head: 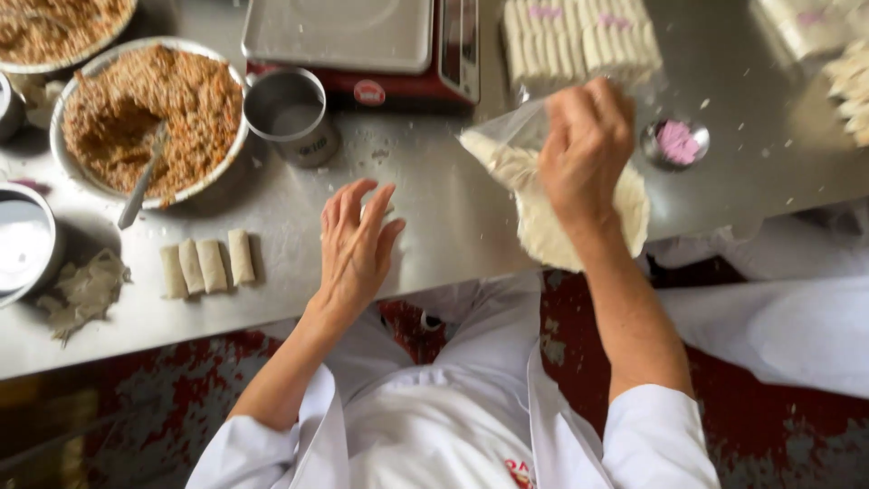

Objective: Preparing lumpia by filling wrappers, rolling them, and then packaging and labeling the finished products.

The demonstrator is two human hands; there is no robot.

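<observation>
Fingers [579, 113] of the right hand [584, 149] are pinched on the top of a round stack of pale wrappers [543, 226] that sits partly inside a clear plastic bag [507, 127], at the near edge of the steel tabletop [453, 217]; fingers [353, 204] of the left hand [355, 249] lie spread and released, flat on the bare metal just left of that stack, holding nothing. Beyond both hands stands a red scale with a steel platform [344, 36], and to its right, just past the right fingers, lie 2 blocks of packed white rolls [579, 41]. Far left of the left fingers sits a large bowl of brown shredded filling [149, 113] with a spoon [140, 186] leaning in it; a second such bowl [54, 27] shows at the corner. Between that bowl and the scale stands a steel cup [290, 113]. Left of the left fingers, 4 finished rolls [206, 264] lie side by side, with a crumpled scrap of wrapper [86, 290] and an empty steel bowl [23, 240] farther left. Right of the right fingers rests a small dish with something pink [677, 142].
</observation>
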